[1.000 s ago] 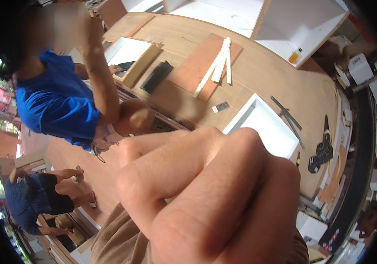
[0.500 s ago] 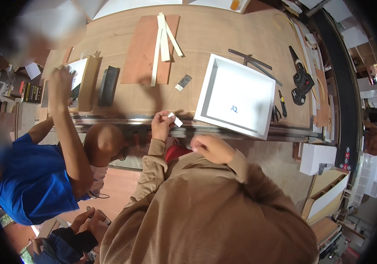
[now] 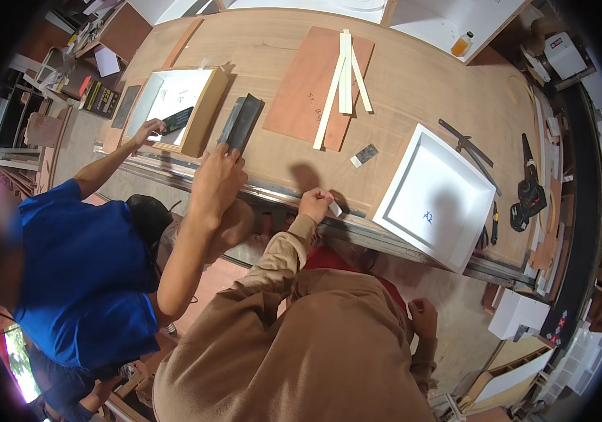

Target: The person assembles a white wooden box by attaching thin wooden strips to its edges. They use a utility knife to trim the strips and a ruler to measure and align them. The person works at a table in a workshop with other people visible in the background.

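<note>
My left hand (image 3: 316, 205) is at the front edge of the workbench (image 3: 290, 91), its fingers closed on a small white strip (image 3: 335, 208). Just beyond it lies a small dark block with a pale end (image 3: 365, 155). To its right, a shallow white box (image 3: 433, 204) overhangs the bench edge. My right hand (image 3: 424, 316) hangs low by my side, below that box, fingers curled, and no object shows in it. Pale wooden strips (image 3: 346, 70) rest across a reddish-brown board (image 3: 297, 95) further back.
On my left a co-worker in a blue shirt (image 3: 83, 274) reaches over a wood-sided box (image 3: 206, 112) with a dark phone-like object (image 3: 178, 121); their other hand is by a dark channel-shaped piece (image 3: 242, 121). A cordless power tool (image 3: 528, 190), yellow cutter (image 3: 495, 224) and square (image 3: 471, 151) lie right.
My view has turned, so the bench appears shifted right. My right hand has dropped from before my body to my side. The co-worker's raised arm has come down toward the dark channel-shaped piece.
</note>
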### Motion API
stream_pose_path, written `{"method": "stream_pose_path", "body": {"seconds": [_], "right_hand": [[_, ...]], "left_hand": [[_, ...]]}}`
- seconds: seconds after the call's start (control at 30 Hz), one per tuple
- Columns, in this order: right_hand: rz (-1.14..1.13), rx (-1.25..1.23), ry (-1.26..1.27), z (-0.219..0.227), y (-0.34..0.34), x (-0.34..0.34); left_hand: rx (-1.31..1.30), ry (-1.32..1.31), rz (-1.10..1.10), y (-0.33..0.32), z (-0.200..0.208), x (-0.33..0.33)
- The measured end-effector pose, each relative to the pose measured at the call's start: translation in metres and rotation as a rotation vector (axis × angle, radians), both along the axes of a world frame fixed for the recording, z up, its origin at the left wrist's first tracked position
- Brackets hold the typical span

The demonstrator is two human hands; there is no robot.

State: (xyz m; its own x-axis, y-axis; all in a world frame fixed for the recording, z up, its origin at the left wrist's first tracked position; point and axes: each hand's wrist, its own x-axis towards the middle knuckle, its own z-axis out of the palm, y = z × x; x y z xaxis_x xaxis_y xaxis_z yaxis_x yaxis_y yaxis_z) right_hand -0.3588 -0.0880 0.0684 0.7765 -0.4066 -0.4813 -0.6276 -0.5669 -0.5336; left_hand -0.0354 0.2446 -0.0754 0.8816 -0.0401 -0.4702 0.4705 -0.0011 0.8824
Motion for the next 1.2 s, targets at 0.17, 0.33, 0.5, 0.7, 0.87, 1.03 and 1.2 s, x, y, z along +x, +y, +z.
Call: {"method": "stream_pose_path", "body": {"seconds": [0.17, 0.33, 0.5, 0.7, 0.87, 1.03, 1.2], "right_hand": [[-0.198, 0.038, -0.018, -0.008, -0.002, -0.008], [-0.101, 0.104, -0.031, -0.010, 0.009, 0.020], [0.026, 0.102, -0.014, -0.018, -0.001, 0.035], [0.152, 0.105, -0.038, -0.027, -0.032, 0.053], [0.197, 0.120, -0.117, -0.026, -0.059, 0.059], [0.203, 0.102, -0.109, -0.024, -0.077, 0.050], [0.176, 0.158, -0.104, -0.040, -0.092, 0.027]], "left_hand": [[0.111, 0.021, -0.167, -0.006, 0.037, 0.007], [0.204, 0.039, -0.210, -0.013, 0.048, -0.009], [0.343, 0.030, -0.244, -0.006, 0.052, -0.032], [0.456, 0.001, -0.149, 0.003, 0.049, -0.054], [0.648, -0.212, -0.135, -0.013, 0.029, -0.070], [0.558, -0.100, -0.300, -0.031, 0.012, -0.079], [0.534, -0.062, -0.232, -0.048, 0.019, -0.085]]}}
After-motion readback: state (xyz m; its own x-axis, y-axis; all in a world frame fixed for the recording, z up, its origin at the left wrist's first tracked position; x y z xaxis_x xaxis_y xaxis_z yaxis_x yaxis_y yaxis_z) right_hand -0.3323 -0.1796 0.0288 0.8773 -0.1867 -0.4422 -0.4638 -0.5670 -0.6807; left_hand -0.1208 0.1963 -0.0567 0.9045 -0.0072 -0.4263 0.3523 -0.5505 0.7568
